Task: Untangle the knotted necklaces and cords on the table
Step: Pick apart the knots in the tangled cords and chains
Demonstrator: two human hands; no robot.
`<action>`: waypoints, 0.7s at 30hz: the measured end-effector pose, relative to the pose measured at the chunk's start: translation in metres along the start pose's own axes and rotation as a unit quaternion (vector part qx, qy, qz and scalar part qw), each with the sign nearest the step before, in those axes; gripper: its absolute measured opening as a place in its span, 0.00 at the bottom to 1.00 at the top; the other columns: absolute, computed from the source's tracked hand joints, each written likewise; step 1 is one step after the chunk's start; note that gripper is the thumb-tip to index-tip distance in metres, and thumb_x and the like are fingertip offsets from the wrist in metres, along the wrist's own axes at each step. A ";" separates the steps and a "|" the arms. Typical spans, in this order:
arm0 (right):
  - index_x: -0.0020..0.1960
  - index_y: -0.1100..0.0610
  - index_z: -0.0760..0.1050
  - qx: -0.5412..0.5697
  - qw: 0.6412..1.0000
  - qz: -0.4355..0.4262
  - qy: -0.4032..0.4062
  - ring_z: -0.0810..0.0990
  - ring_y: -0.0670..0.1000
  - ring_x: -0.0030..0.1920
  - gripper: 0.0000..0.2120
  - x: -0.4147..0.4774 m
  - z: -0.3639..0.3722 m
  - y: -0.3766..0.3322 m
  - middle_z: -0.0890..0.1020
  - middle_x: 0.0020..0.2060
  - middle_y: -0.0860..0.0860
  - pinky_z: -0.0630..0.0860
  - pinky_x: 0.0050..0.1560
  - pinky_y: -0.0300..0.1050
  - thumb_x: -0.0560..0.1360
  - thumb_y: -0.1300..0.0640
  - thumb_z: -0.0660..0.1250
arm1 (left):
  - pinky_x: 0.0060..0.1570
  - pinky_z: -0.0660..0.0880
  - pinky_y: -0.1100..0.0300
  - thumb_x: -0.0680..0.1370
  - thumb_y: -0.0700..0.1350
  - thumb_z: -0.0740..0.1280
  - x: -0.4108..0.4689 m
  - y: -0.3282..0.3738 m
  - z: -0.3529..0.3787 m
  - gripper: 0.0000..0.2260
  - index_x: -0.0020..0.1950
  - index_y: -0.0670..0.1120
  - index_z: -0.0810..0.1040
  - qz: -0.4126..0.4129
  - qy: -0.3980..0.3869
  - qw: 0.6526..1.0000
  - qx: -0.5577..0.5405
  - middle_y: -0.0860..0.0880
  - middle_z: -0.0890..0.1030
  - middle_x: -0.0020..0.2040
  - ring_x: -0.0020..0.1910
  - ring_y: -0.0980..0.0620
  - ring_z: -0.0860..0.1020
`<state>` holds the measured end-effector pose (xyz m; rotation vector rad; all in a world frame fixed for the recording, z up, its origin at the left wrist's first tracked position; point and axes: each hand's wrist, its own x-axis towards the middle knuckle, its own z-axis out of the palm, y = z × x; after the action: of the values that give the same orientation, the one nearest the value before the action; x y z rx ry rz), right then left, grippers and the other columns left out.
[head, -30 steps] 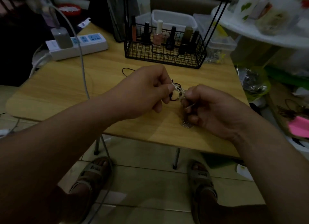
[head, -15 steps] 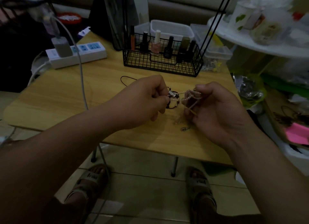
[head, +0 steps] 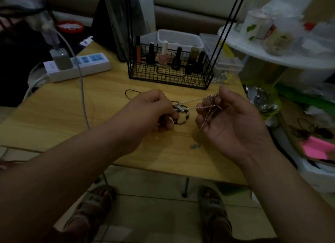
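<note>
Head view: left hand [head: 152, 110] pinched black cord [head: 183, 118] where thin chain [head: 195, 101] snagged it. Right hand [head: 233, 123] pinched chain loops. Hands apart, chain taut btw them above table [head: 72, 115], centre-right. Chain prob. light, limp, slippery, fragile, so grip w/ fingertips close to snag.

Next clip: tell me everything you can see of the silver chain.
The silver chain is thin pale metal with fine links. Two strands stretch above the table from the left hand's pinch up to the right hand, which pinches a bunched part. More strands hang across the right palm down to a small heap on the table. Beside the left hand it meets a black beaded cord; any knot there is hidden.
</note>
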<state>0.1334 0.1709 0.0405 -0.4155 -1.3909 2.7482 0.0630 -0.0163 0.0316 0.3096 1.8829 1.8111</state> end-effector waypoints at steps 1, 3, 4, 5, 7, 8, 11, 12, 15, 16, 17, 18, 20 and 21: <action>0.38 0.54 0.75 0.001 1.000 -0.002 0.005 0.82 0.51 0.44 0.11 0.000 0.000 -0.001 0.78 0.39 0.51 0.77 0.46 0.45 0.76 0.50 0.69 | 0.38 0.80 0.61 0.82 0.39 0.63 0.000 -0.001 0.001 0.06 0.46 0.43 0.77 -0.006 -0.001 0.999 -0.037 0.46 0.86 0.43 0.39 0.52 0.82; 0.37 0.54 0.75 -0.003 1.000 0.006 0.006 0.81 0.51 0.43 0.12 0.000 0.002 -0.001 0.78 0.38 0.51 0.76 0.45 0.46 0.76 0.50 0.68 | 0.51 0.83 0.54 0.81 0.38 0.61 -0.001 0.000 0.004 0.13 0.39 0.44 0.80 -0.023 -0.011 0.989 -0.147 0.44 0.85 0.46 0.47 0.50 0.84; 0.37 0.54 0.75 -0.007 1.000 0.015 0.002 0.81 0.51 0.43 0.12 -0.001 0.002 0.000 0.78 0.37 0.51 0.76 0.45 0.46 0.76 0.50 0.68 | 0.55 0.82 0.51 0.80 0.38 0.60 -0.002 0.001 0.005 0.18 0.34 0.45 0.82 -0.035 -0.020 0.977 -0.210 0.43 0.85 0.47 0.50 0.49 0.85; 0.36 0.54 0.74 -0.012 1.000 0.024 -0.002 0.82 0.51 0.43 0.12 -0.001 0.003 0.001 0.78 0.37 0.51 0.75 0.45 0.45 0.76 0.50 0.68 | 0.57 0.82 0.49 0.80 0.38 0.59 -0.001 0.001 0.005 0.20 0.31 0.45 0.82 -0.046 -0.029 0.962 -0.266 0.42 0.84 0.47 0.51 0.47 0.86; 0.35 0.54 0.73 -0.018 0.999 0.036 -0.013 0.82 0.52 0.43 0.13 -0.002 0.004 0.003 0.78 0.38 0.52 0.74 0.44 0.45 0.75 0.50 0.68 | 0.56 0.82 0.48 0.79 0.38 0.58 0.001 0.003 0.005 0.15 0.35 0.42 0.79 -0.060 -0.045 0.937 -0.341 0.42 0.83 0.43 0.46 0.45 0.86; 0.35 0.54 0.73 -0.019 0.999 0.039 -0.019 0.82 0.52 0.43 0.13 -0.002 0.004 0.004 0.78 0.38 0.52 0.74 0.43 0.45 0.76 0.50 0.68 | 0.55 0.83 0.47 0.79 0.38 0.58 0.002 0.004 0.004 0.11 0.39 0.41 0.76 -0.063 -0.051 0.929 -0.361 0.43 0.81 0.41 0.42 0.47 0.85; 0.36 0.54 0.73 -0.019 0.998 0.039 -0.039 0.81 0.51 0.42 0.13 -0.002 0.005 0.007 0.79 0.40 0.52 0.74 0.41 0.44 0.77 0.50 0.67 | 0.52 0.83 0.49 0.79 0.40 0.58 0.005 0.003 0.003 0.07 0.42 0.44 0.70 -0.066 -0.066 0.922 -0.375 0.47 0.75 0.36 0.34 0.51 0.79; 0.37 0.54 0.73 -0.018 0.998 0.039 -0.044 0.81 0.51 0.42 0.13 -0.002 0.005 0.007 0.79 0.40 0.53 0.74 0.41 0.44 0.77 0.50 0.67 | 0.51 0.83 0.51 0.79 0.40 0.57 0.005 0.003 0.003 0.07 0.41 0.45 0.69 -0.065 -0.069 0.927 -0.363 0.48 0.73 0.35 0.31 0.52 0.76; 0.38 0.54 0.73 -0.008 0.998 0.039 -0.047 0.82 0.51 0.44 0.11 -0.002 0.006 0.007 0.81 0.42 0.53 0.76 0.42 0.43 0.77 0.50 0.67 | 0.43 0.78 0.55 0.81 0.42 0.60 0.002 0.004 0.001 0.07 0.42 0.44 0.69 -0.051 -0.096 0.964 -0.244 0.49 0.68 0.35 0.28 0.53 0.65; 0.39 0.54 0.74 -0.012 0.998 0.038 -0.045 0.82 0.51 0.44 0.11 -0.003 0.006 0.006 0.81 0.42 0.53 0.76 0.42 0.43 0.76 0.50 0.67 | 0.40 0.76 0.57 0.80 0.44 0.63 0.000 0.004 0.001 0.07 0.44 0.43 0.71 -0.039 -0.106 0.979 -0.168 0.49 0.68 0.35 0.29 0.53 0.63; 0.39 0.54 0.75 -0.023 0.998 0.036 -0.042 0.82 0.50 0.43 0.10 -0.003 0.006 0.005 0.81 0.41 0.52 0.76 0.41 0.42 0.76 0.50 0.67 | 0.37 0.75 0.58 0.80 0.46 0.67 -0.001 0.004 0.001 0.08 0.47 0.42 0.74 -0.023 -0.116 0.989 -0.084 0.50 0.69 0.34 0.29 0.53 0.63; 0.39 0.54 0.76 -0.038 0.998 0.035 -0.040 0.82 0.49 0.41 0.10 -0.004 0.006 0.005 0.81 0.41 0.51 0.76 0.41 0.42 0.76 0.50 0.67 | 0.35 0.74 0.59 0.78 0.48 0.70 -0.003 0.005 0.002 0.10 0.50 0.41 0.77 -0.007 -0.123 0.992 -0.008 0.51 0.70 0.34 0.29 0.54 0.64; 0.41 0.54 0.77 -0.072 0.996 0.037 -0.041 0.80 0.48 0.38 0.09 -0.005 0.005 0.005 0.80 0.40 0.51 0.75 0.39 0.41 0.76 0.50 0.67 | 0.34 0.73 0.59 0.77 0.51 0.73 -0.005 0.004 0.004 0.15 0.55 0.41 0.79 0.015 -0.126 0.988 0.091 0.53 0.72 0.33 0.30 0.56 0.68; 0.43 0.54 0.77 -0.087 0.995 0.038 -0.041 0.80 0.47 0.38 0.09 -0.005 0.005 0.006 0.80 0.40 0.51 0.74 0.38 0.40 0.77 0.50 0.67 | 0.33 0.73 0.59 0.77 0.51 0.73 -0.005 0.004 0.005 0.15 0.55 0.41 0.80 0.026 -0.120 0.985 0.117 0.54 0.74 0.33 0.30 0.56 0.70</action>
<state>0.1374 0.1623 0.0394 -0.3723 -1.6778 2.7412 0.0690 -0.0145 0.0363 0.6363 1.9290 1.5071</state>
